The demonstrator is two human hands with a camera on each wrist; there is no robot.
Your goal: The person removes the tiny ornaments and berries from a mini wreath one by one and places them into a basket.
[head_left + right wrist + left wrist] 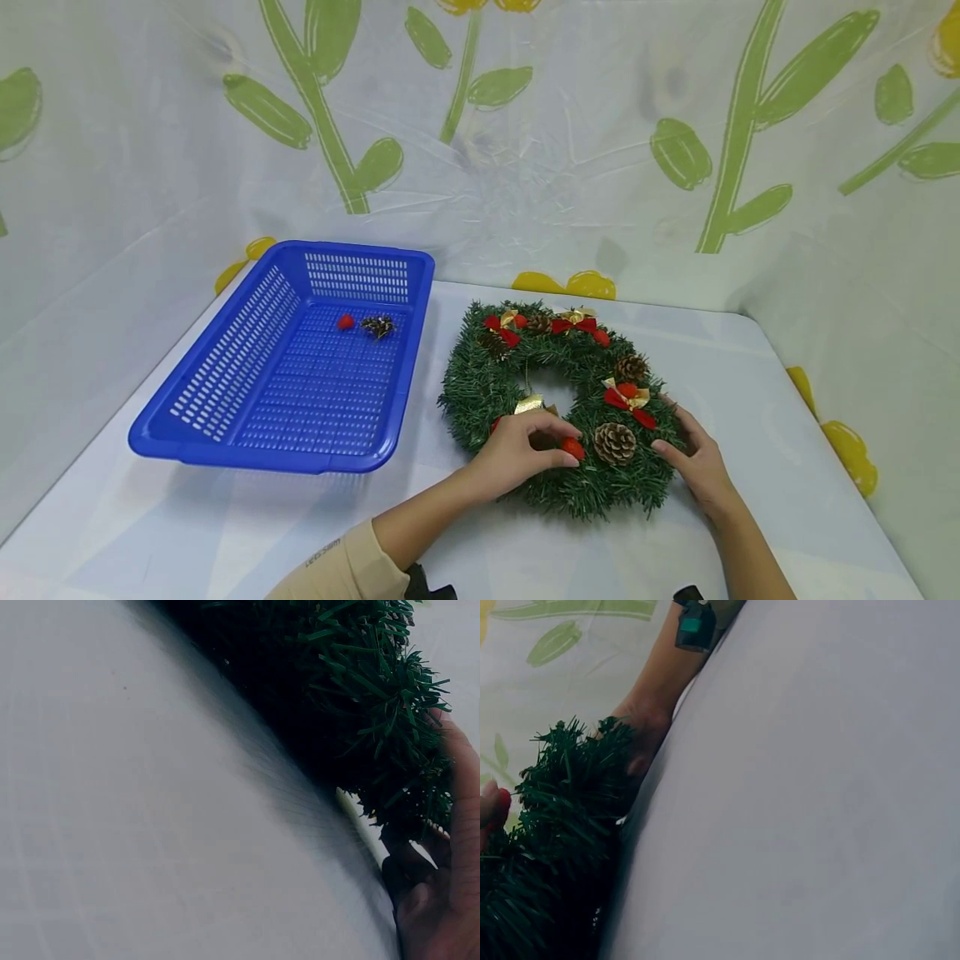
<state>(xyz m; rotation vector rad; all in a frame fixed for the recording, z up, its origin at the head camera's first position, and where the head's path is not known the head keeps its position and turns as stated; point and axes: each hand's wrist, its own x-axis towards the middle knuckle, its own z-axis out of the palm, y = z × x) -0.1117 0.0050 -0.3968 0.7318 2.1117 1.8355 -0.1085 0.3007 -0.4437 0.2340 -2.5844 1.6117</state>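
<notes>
A green Christmas wreath (468,379) lies on the white table, dressed with pine cones (615,443), red-and-gold bows (628,398) and red balls. At its lower front, my left hand (510,454) pinches a small red ball (573,448) between thumb and fingers, right by a pine cone. The same red ball (505,800) shows at the edge of the left wrist view. My right hand (701,467) grips the wreath's right rim, thumb on top. In the right wrist view, fingers (420,900) reach low around the green tinsel. My left hand partly hides a gold bow (529,404).
Left of the wreath stands a blue plastic basket (408,392) with slotted walls. Inside it are a loose red ball (346,322) and a pine cone (377,326). A flower-patterned curtain (540,167) encloses the table's back and sides.
</notes>
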